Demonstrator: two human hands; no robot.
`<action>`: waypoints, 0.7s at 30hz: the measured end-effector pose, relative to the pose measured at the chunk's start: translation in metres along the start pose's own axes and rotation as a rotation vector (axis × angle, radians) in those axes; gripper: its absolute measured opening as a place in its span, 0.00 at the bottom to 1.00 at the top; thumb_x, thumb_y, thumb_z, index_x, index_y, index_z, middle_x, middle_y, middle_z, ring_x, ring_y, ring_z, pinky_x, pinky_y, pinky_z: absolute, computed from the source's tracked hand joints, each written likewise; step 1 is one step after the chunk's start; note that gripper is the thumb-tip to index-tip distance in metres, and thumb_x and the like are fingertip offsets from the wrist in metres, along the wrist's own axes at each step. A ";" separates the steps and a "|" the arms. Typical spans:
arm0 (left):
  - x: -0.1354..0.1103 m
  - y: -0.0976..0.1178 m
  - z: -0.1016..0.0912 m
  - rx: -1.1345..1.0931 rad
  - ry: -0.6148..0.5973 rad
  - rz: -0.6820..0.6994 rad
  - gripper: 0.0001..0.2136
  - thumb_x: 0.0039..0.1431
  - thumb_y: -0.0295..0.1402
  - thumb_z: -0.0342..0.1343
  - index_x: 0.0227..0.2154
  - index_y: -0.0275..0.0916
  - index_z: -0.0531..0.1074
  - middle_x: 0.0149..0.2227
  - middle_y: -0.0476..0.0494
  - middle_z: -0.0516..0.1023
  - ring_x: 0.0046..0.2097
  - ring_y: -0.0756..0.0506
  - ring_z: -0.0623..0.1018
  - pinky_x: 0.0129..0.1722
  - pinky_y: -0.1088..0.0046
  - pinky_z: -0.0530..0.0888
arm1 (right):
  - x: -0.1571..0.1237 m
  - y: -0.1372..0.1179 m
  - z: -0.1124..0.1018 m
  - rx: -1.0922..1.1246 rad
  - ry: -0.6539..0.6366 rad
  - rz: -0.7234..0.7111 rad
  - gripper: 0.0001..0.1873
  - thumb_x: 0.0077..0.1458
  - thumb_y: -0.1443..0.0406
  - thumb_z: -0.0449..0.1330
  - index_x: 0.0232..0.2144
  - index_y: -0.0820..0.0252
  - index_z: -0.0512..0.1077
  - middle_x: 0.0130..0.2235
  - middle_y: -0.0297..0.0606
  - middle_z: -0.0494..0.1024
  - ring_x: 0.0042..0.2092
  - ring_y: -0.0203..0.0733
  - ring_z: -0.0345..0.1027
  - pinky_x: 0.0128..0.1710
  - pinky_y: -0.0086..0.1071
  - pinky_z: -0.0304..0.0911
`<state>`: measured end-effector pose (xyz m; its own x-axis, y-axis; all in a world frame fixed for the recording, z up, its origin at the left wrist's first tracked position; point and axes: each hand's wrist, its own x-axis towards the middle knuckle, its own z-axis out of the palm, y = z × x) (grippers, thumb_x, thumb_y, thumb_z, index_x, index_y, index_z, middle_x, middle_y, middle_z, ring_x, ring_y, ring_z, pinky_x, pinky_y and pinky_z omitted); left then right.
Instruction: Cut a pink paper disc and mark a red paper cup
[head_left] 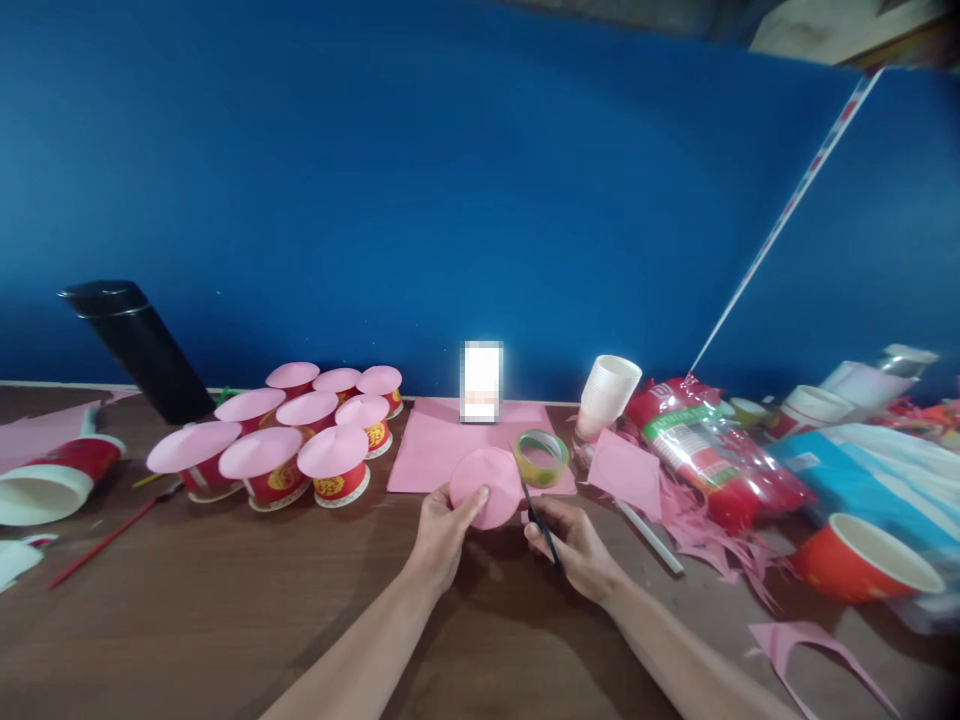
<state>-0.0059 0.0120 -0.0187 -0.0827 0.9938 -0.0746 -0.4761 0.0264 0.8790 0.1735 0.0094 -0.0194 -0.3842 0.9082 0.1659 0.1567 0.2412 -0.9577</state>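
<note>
My left hand (441,530) is closed on a round pink paper disc (487,483), held just above the wooden table (225,600). My right hand (574,545) grips black scissors (536,510), whose blades reach the disc's right edge. A roll of green-yellow tape (541,457) lies right behind the disc, on a pink paper sheet (442,445).
Several upturned red cups capped with pink discs (300,440) stand at left. A black flask (139,345), a lying red cup (56,478) and a red stick (101,545) are far left. A white cup stack (607,395), a cup package (705,465), pink scraps (712,530) and a red cup (862,560) fill the right.
</note>
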 end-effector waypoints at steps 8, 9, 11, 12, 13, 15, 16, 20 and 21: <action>0.000 0.000 0.001 -0.005 -0.004 0.002 0.19 0.43 0.35 0.63 0.37 0.28 0.73 0.33 0.35 0.79 0.33 0.44 0.77 0.37 0.69 0.71 | 0.000 -0.001 0.000 0.020 0.005 -0.006 0.20 0.52 0.57 0.58 0.43 0.66 0.69 0.25 0.33 0.64 0.26 0.32 0.57 0.23 0.24 0.55; 0.000 0.000 0.001 -0.006 -0.005 0.002 0.18 0.43 0.35 0.63 0.37 0.28 0.73 0.33 0.35 0.79 0.33 0.44 0.77 0.37 0.69 0.71 | 0.000 0.000 0.000 0.014 0.004 -0.005 0.20 0.52 0.57 0.58 0.43 0.66 0.69 0.25 0.33 0.64 0.26 0.32 0.57 0.23 0.24 0.55; 0.000 0.000 0.000 -0.004 -0.004 -0.001 0.18 0.43 0.35 0.63 0.36 0.29 0.74 0.32 0.36 0.79 0.33 0.44 0.77 0.37 0.69 0.71 | 0.000 0.000 0.000 0.001 0.000 -0.007 0.20 0.52 0.57 0.58 0.42 0.66 0.69 0.25 0.33 0.64 0.26 0.32 0.57 0.23 0.24 0.55; 0.000 0.000 0.000 -0.003 -0.002 -0.002 0.18 0.42 0.35 0.63 0.36 0.29 0.74 0.32 0.37 0.79 0.33 0.44 0.77 0.37 0.69 0.71 | 0.000 0.000 0.000 -0.003 0.000 -0.009 0.20 0.53 0.57 0.58 0.42 0.66 0.69 0.25 0.33 0.64 0.26 0.32 0.57 0.23 0.24 0.55; 0.000 0.000 0.000 -0.002 0.002 -0.002 0.17 0.42 0.35 0.63 0.35 0.29 0.74 0.32 0.37 0.79 0.33 0.44 0.77 0.36 0.69 0.71 | 0.000 0.000 0.000 -0.006 0.001 -0.012 0.20 0.53 0.57 0.57 0.42 0.66 0.69 0.25 0.33 0.64 0.26 0.32 0.56 0.23 0.24 0.55; -0.001 0.000 0.000 -0.002 0.010 0.000 0.18 0.42 0.36 0.63 0.35 0.29 0.74 0.31 0.37 0.79 0.33 0.45 0.77 0.36 0.70 0.71 | 0.000 0.000 0.000 -0.012 0.007 -0.013 0.20 0.53 0.57 0.58 0.42 0.67 0.69 0.24 0.33 0.64 0.25 0.32 0.56 0.22 0.24 0.55; 0.000 0.000 0.000 -0.003 0.011 0.003 0.18 0.42 0.36 0.63 0.35 0.29 0.74 0.31 0.37 0.79 0.33 0.45 0.77 0.36 0.70 0.71 | 0.000 0.000 0.000 -0.014 0.011 -0.012 0.20 0.52 0.56 0.58 0.42 0.67 0.69 0.24 0.33 0.64 0.25 0.32 0.56 0.22 0.24 0.55; 0.000 0.000 0.000 -0.004 0.007 0.005 0.18 0.41 0.36 0.64 0.35 0.30 0.74 0.31 0.38 0.79 0.33 0.44 0.77 0.36 0.70 0.71 | 0.000 0.001 0.001 -0.023 0.023 0.009 0.21 0.51 0.56 0.59 0.42 0.66 0.70 0.23 0.32 0.64 0.24 0.32 0.56 0.22 0.25 0.55; 0.000 0.000 0.000 -0.002 0.010 0.002 0.18 0.41 0.36 0.64 0.35 0.30 0.74 0.31 0.38 0.79 0.33 0.44 0.77 0.36 0.70 0.71 | 0.001 0.001 0.001 -0.021 0.026 0.011 0.21 0.51 0.56 0.59 0.42 0.66 0.70 0.23 0.32 0.63 0.24 0.32 0.56 0.22 0.25 0.55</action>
<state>-0.0058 0.0118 -0.0186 -0.0928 0.9927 -0.0775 -0.4779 0.0239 0.8781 0.1728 0.0098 -0.0202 -0.3586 0.9193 0.1620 0.1803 0.2385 -0.9543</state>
